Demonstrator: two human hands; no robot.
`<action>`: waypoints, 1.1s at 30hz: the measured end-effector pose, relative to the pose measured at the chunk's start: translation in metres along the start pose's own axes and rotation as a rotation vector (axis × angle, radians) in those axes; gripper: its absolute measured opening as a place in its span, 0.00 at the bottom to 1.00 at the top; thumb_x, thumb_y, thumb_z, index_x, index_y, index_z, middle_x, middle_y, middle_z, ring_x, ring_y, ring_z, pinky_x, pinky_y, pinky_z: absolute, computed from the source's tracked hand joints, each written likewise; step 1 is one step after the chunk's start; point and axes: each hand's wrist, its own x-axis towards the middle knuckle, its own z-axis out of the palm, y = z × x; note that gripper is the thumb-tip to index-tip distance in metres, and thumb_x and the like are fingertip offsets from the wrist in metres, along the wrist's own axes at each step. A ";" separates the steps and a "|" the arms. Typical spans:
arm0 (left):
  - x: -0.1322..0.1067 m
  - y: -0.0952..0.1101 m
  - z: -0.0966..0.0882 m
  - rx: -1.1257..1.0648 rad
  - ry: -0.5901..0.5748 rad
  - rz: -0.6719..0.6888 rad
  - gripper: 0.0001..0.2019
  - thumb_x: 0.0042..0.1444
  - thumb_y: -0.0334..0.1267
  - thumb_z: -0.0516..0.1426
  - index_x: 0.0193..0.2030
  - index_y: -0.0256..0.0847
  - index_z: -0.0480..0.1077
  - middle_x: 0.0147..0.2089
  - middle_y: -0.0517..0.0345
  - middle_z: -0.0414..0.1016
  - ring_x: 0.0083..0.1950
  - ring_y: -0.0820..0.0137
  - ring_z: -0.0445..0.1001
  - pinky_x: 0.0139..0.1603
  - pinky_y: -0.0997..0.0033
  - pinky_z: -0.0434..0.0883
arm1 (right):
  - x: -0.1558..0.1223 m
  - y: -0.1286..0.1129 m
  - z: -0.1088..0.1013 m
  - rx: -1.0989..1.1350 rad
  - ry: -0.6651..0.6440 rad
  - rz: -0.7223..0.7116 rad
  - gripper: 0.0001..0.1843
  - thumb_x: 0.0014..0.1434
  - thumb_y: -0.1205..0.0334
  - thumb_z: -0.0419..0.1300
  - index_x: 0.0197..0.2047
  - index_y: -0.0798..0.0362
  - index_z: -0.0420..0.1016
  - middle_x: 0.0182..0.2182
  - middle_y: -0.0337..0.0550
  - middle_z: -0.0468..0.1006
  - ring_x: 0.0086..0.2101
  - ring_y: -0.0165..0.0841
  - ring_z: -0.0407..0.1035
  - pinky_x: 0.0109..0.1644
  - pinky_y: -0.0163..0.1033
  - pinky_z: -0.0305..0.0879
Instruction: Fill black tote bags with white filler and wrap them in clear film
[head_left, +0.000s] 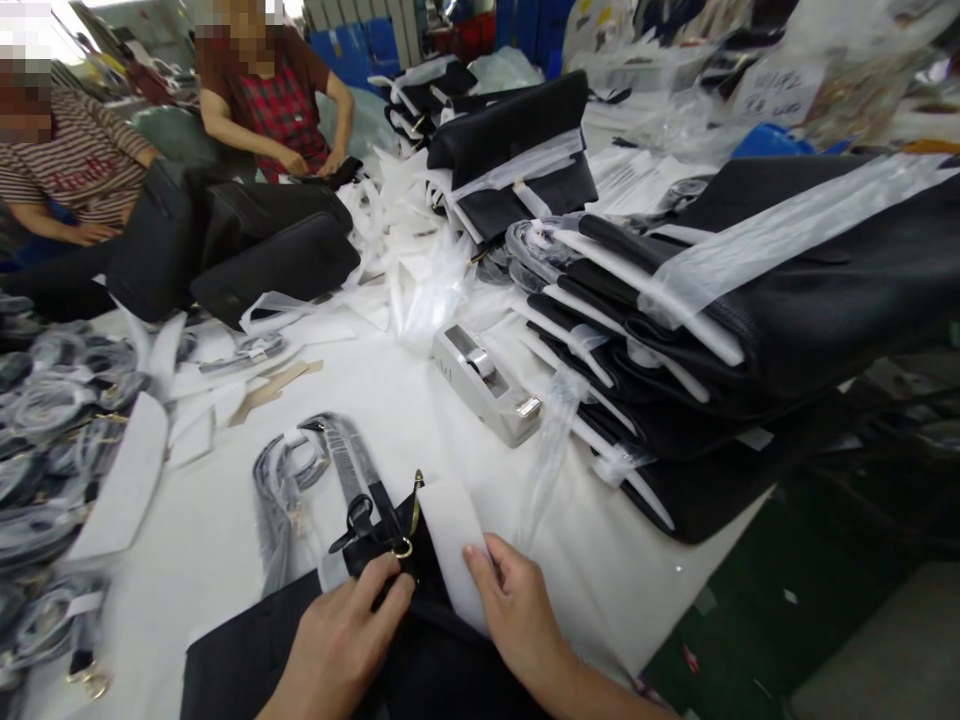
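Note:
A black bag (247, 660) lies on the white table (420, 420) right in front of me. My left hand (341, 640) rests on the bag's top edge, fingers curled and pinching it beside a gold metal ring (405, 547) and clasp. My right hand (517, 610) presses a white foam sheet (454, 530) against the bag with thumb and fingers closed on it. A plastic-wrapped black strap (349, 460) runs from the ring away across the table.
A grey tape dispenser (491, 385) stands mid-table. Stacks of black bags with white wrapping (750, 300) fill the right side. Wrapped straps (45, 440) pile up at left. Two seated people (277, 100) work on black bags (255, 250) at the far left.

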 end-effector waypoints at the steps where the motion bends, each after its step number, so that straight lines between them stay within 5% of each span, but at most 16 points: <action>1: -0.006 0.001 0.002 -0.025 0.052 -0.015 0.14 0.63 0.27 0.45 0.48 0.41 0.67 0.46 0.51 0.74 0.30 0.73 0.74 0.28 0.75 0.71 | 0.000 0.000 0.001 -0.007 -0.001 -0.015 0.20 0.62 0.48 0.51 0.24 0.52 0.59 0.20 0.31 0.54 0.23 0.26 0.50 0.25 0.33 0.47; 17: -0.008 -0.005 0.019 -0.144 0.166 -0.010 0.11 0.64 0.29 0.47 0.48 0.38 0.69 0.46 0.50 0.75 0.38 0.71 0.74 0.35 0.76 0.72 | 0.004 -0.003 0.008 -0.258 -0.092 -0.216 0.19 0.62 0.59 0.51 0.20 0.52 0.54 0.18 0.31 0.56 0.21 0.24 0.50 0.24 0.33 0.44; 22: 0.009 -0.015 0.017 -0.050 0.145 0.025 0.14 0.64 0.39 0.51 0.54 0.43 0.68 0.56 0.46 0.70 0.48 0.64 0.71 0.46 0.66 0.70 | 0.009 0.004 0.010 -0.367 -0.140 -0.231 0.18 0.62 0.61 0.51 0.21 0.52 0.59 0.17 0.32 0.61 0.20 0.25 0.53 0.25 0.34 0.46; 24: 0.021 -0.019 0.013 0.007 0.114 0.087 0.21 0.61 0.50 0.53 0.58 0.48 0.66 0.62 0.48 0.66 0.53 0.60 0.68 0.55 0.57 0.66 | 0.010 0.007 0.010 -0.373 -0.176 -0.244 0.17 0.64 0.61 0.49 0.24 0.52 0.64 0.20 0.35 0.67 0.22 0.27 0.59 0.27 0.33 0.51; 27: 0.039 -0.022 0.017 -0.033 0.031 0.247 0.29 0.57 0.62 0.49 0.59 0.48 0.65 0.64 0.55 0.64 0.63 0.56 0.58 0.68 0.46 0.43 | 0.010 0.007 0.010 -0.369 -0.217 -0.265 0.16 0.66 0.61 0.45 0.32 0.53 0.70 0.28 0.41 0.75 0.28 0.31 0.68 0.33 0.35 0.60; 30: 0.050 -0.021 0.035 -0.191 -0.029 0.273 0.26 0.61 0.59 0.44 0.53 0.44 0.68 0.59 0.55 0.69 0.66 0.59 0.54 0.70 0.48 0.31 | 0.008 0.008 0.009 -0.388 -0.200 -0.273 0.20 0.68 0.60 0.41 0.34 0.52 0.70 0.30 0.43 0.75 0.31 0.33 0.70 0.37 0.37 0.65; 33: 0.053 -0.016 0.058 -0.338 -0.008 0.167 0.18 0.67 0.48 0.43 0.48 0.42 0.68 0.50 0.55 0.73 0.64 0.64 0.58 0.70 0.49 0.37 | 0.004 0.013 0.006 -0.394 -0.078 -0.375 0.17 0.68 0.60 0.41 0.44 0.52 0.70 0.39 0.47 0.76 0.40 0.35 0.71 0.44 0.41 0.69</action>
